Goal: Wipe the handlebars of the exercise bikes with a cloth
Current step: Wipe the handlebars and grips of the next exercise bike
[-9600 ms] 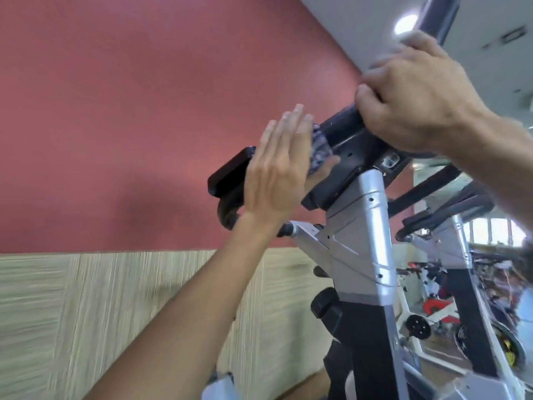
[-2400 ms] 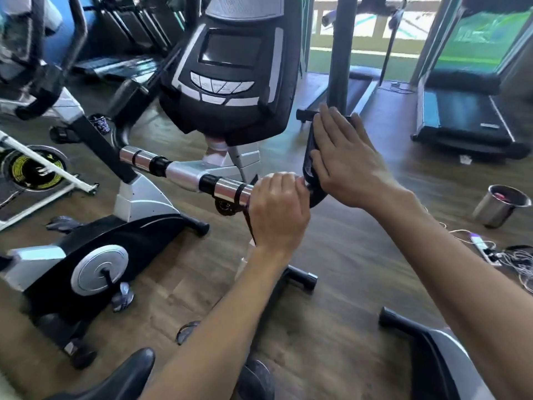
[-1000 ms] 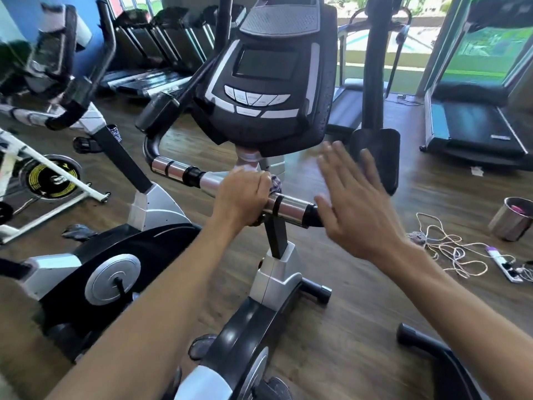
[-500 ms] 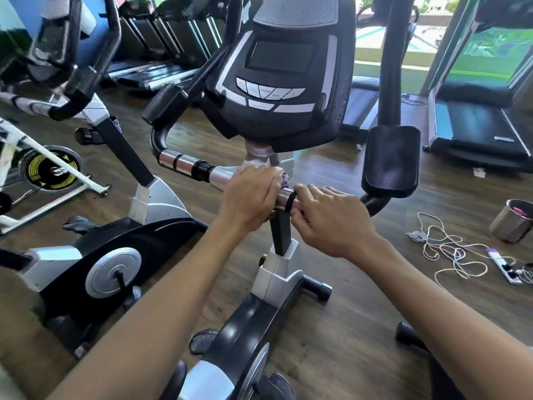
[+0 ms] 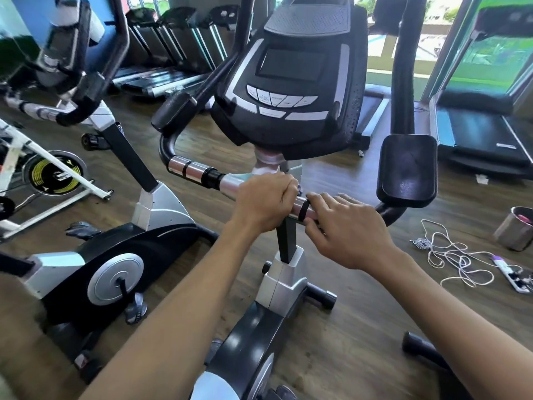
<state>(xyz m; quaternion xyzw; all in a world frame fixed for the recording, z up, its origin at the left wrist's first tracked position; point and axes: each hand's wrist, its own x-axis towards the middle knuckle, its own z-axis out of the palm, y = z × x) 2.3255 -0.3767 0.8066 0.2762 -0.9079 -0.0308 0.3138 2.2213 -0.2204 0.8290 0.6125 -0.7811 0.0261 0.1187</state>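
While our left hand (image 5: 266,202) clenches the barely visible cloth (image 5: 298,189) around the handlebar (image 5: 202,174) at frame centre, our right hand (image 5: 347,230) grips just beside; unwiped bar runs upper-left.

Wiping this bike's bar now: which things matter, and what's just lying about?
Job: handlebar; cloth, barely showing under left hand; right hand holding the bar.
Lying about: white cord; power strip; metal bin; treadmill.
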